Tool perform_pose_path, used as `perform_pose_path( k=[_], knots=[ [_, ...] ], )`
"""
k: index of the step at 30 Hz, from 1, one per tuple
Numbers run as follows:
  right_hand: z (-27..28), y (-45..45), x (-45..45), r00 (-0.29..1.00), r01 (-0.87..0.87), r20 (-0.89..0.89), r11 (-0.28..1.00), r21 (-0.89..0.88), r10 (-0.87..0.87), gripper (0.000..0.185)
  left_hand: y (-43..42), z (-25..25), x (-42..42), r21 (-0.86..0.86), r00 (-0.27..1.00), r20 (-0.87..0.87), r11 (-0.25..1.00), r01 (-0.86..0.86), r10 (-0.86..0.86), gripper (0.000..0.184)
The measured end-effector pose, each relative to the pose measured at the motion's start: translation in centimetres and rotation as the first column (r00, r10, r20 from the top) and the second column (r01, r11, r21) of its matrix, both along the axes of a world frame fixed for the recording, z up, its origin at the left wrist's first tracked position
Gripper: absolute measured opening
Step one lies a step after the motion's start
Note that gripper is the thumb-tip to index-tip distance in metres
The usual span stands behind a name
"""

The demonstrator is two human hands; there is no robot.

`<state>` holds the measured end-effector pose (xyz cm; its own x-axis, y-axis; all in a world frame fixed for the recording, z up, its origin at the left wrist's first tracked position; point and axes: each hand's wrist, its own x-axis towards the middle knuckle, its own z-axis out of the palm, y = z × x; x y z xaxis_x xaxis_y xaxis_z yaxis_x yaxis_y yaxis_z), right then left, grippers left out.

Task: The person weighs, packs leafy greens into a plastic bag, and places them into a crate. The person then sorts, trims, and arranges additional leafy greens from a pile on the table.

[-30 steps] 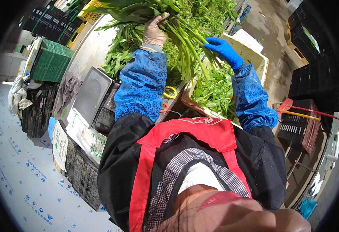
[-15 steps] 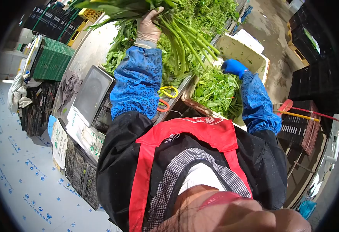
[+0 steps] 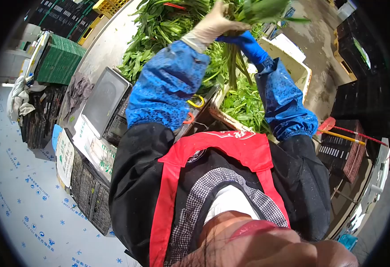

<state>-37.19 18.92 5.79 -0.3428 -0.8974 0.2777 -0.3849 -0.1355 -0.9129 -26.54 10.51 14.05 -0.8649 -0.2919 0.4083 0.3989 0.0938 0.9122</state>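
My left hand (image 3: 213, 26), in a pale glove, is closed around a bunch of long-stemmed leafy greens (image 3: 266, 10) at the top of the view. My right hand (image 3: 248, 45), in a blue glove, grips the same bunch just beside it. The leaves point up and right, slightly blurred, and the stems hang below the hands. Under them stands a white foam box (image 3: 304, 73) with loose green leaves (image 3: 244, 107) inside. To the left lies a large heap of greens (image 3: 159, 38) on the worktable.
A weighing scale (image 3: 108, 100) with a flat metal pan sits left of my arm. Scissors with yellow and red handles (image 3: 196, 101) lie at the table edge. A grey cloth (image 3: 78, 93), green stacked crates (image 3: 59, 60) and dark crates (image 3: 359, 102) stand around.
My left hand has moved right with the bunch, whose leaves now point right instead of left. My right hand has risen from the foam box and taken hold of the bunch.
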Motion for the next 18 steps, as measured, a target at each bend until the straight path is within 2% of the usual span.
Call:
perform_pose_path(
  k=[2, 3, 5, 6, 7, 9, 11, 13, 14, 15, 18],
  knots=[
    [0.6, 0.8, -0.3, 0.961, -0.190, 0.176, 0.973, -0.133, 0.212, 0.031, -1.0, -0.2, 0.8, 0.040, 0.997, 0.024, 0.997, 0.073, -0.074, 0.083],
    [1.2, 1.2, 0.0, 0.961, -0.191, 0.178, 0.972, -0.134, 0.213, 0.031, -1.6, -1.4, 1.1, 0.085, 0.996, 0.083, 0.996, 0.018, -0.025, 0.066],
    [2.5, 2.0, 1.2, 0.899, -0.286, 0.351, 0.958, 0.020, 0.261, 0.030, -2.6, -3.8, 1.7, 0.164, 0.977, 0.202, 0.982, -0.098, 0.064, 0.036],
    [2.8, 2.1, 1.4, 0.858, -0.340, 0.436, 0.936, 0.090, 0.270, 0.029, -2.7, -4.6, 1.4, 0.162, 0.977, 0.202, 0.982, -0.098, 0.064, 0.036],
    [2.6, 2.0, 1.6, 0.858, -0.340, 0.436, 0.936, 0.089, 0.270, 0.029, -2.4, -5.5, 0.9, 0.141, 0.962, 0.260, 0.982, -0.121, 0.082, 0.037],
    [2.0, 1.2, 2.1, 0.780, -0.469, 0.519, 0.876, 0.115, 0.349, 0.032, -2.1, -6.1, 0.1, 0.102, 0.920, 0.373, 0.981, -0.166, 0.117, 0.040],
    [1.2, 1.1, 2.7, 0.733, -0.530, 0.564, 0.839, 0.124, 0.380, 0.033, -1.8, -6.1, 0.6, 0.172, 0.942, 0.328, 0.975, -0.140, 0.078, 0.039],
    [0.6, 1.1, 3.0, 0.916, -0.293, 0.343, 0.933, 0.211, 0.210, 0.035, -1.5, -5.0, 0.9, 0.293, 0.976, 0.218, 0.953, -0.077, 0.012, 0.037],
    [0.2, 1.2, 3.1, 0.969, -0.161, 0.220, 0.960, 0.229, 0.110, 0.037, -1.6, -4.8, 1.0, 0.293, 0.975, 0.220, 0.953, -0.077, 0.011, 0.037],
    [-0.1, 1.6, 3.2, 0.969, -0.157, 0.221, 0.961, 0.227, 0.107, 0.037, -1.7, -4.5, 1.2, 0.329, 0.981, 0.190, 0.938, -0.106, 0.044, 0.033],
    [-0.7, 3.4, 3.4, 0.983, 0.162, -0.071, 0.983, -0.082, -0.168, 0.048, -2.2, -4.0, 1.5, 0.405, 0.986, 0.122, 0.901, -0.158, 0.118, 0.026]
  ],
)
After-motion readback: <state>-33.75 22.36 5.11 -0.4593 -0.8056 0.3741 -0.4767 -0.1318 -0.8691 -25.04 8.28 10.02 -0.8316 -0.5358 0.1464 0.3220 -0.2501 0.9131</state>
